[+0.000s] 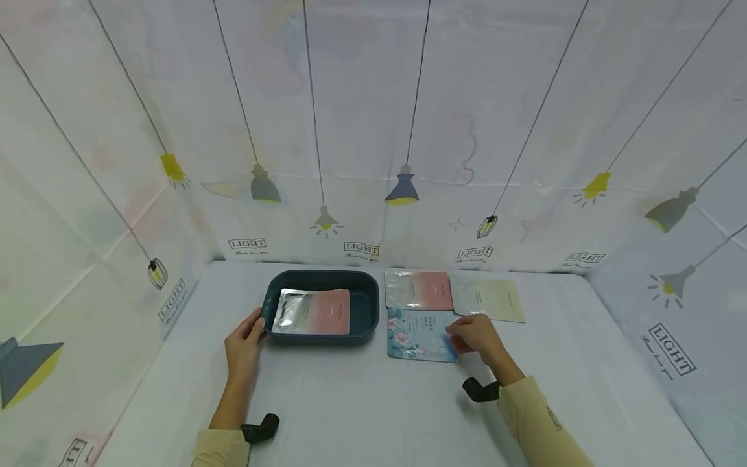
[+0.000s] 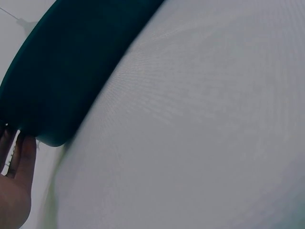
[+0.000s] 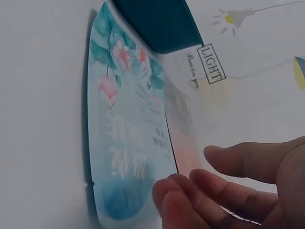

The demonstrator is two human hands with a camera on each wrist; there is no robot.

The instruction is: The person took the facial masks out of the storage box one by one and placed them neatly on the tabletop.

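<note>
My left hand is at the left end of a dark blue plastic basin; its fairly straight fingers touch the end wall. Inside the basin lies a silver-and-pink foil sachet. A light blue flowered sachet lies flat on the table to the basin's right. Over its right edge hovers my right hand, thumb and fingertips apart in the right wrist view, with nothing pinched between them. Whether a fingertip touches the blue sachet I cannot tell.
Behind the blue sachet lie another silver-and-pink sachet and a pale yellow-green one. A white cloth covers the table. A curtain printed with lamps hangs at the back and sides.
</note>
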